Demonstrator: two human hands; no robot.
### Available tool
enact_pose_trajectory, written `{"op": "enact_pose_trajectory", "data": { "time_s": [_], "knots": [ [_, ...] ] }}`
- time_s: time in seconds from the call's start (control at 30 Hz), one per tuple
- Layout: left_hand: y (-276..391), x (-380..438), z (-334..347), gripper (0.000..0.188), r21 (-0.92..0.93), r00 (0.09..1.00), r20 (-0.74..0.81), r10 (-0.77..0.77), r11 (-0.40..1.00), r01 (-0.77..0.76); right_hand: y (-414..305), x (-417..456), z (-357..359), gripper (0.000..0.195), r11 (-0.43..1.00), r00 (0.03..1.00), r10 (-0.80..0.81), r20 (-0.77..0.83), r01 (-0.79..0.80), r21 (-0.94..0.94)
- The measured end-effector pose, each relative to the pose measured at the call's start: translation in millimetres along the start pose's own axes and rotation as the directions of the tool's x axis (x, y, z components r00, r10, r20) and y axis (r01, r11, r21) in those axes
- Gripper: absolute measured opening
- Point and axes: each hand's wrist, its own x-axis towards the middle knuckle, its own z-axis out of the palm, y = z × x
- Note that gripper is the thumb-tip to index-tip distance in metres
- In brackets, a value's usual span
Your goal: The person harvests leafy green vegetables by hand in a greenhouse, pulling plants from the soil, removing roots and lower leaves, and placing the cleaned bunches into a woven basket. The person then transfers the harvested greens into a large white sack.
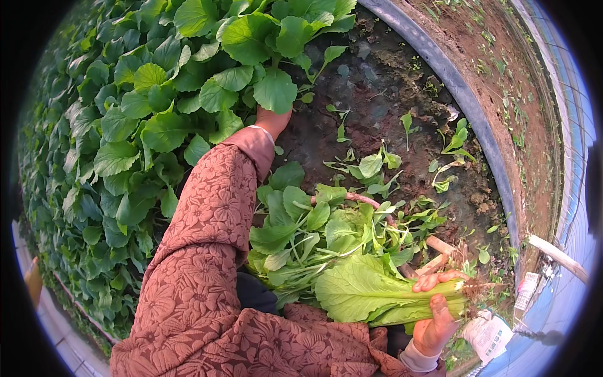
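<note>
My right hand [435, 325] grips leafy greens [362, 292] near the root end at the lower right. Their broad pale-green leaves point left, and thin roots with soil stick out on the right. My left hand [274, 121] reaches in at the base of a leafy plant [275, 92] at the edge of the standing crop [136, 113]. Leaves cover its fingers, so whether they grasp a stem is hidden. Between my arms lies a heap of pulled greens [330, 231] on the dark soil [325, 136].
A grey pipe or border strip [452, 77] curves along the bed's right side, with a bare earth path [499, 94] beyond. Wooden pieces [440, 245] lie by the heap. A pale stick [558, 258] and a printed packet [490, 335] are at the lower right. Small loose seedlings [454, 141] dot the soil.
</note>
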Motion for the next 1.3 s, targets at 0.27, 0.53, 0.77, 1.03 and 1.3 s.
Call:
{"op": "enact_pose_trajectory", "data": {
  "time_s": [0.27,0.53,0.77,1.03,1.3],
  "knots": [
    [28,15,-24,0.013,0.255,0.988,0.153,0.005,0.966,-0.044,2,1,2,0.04,1.0,1.0,0.012,-0.001,-0.012,-0.027],
    [-37,-18,-39,0.017,0.773,0.936,0.257,-0.242,0.632,-0.049,0,-9,2,0.04,1.0,0.999,0.019,0.046,-0.017,-0.024],
    [-47,-13,-61,0.022,0.618,0.75,0.578,-0.322,0.772,-0.145,-1,-15,0,0.038,1.0,0.996,0.025,0.086,-0.024,-0.012],
    [-24,2,-116,0.034,0.332,0.563,0.772,-0.294,0.943,0.038,-1,-25,-10,0.039,1.0,0.996,-0.022,0.091,0.021,0.01],
    [94,-11,-198,0.026,-0.495,0.557,0.831,-0.014,0.438,0.75,-6,-42,-24,0.035,0.991,0.983,-0.132,0.129,0.132,0.011]
  ]
}}
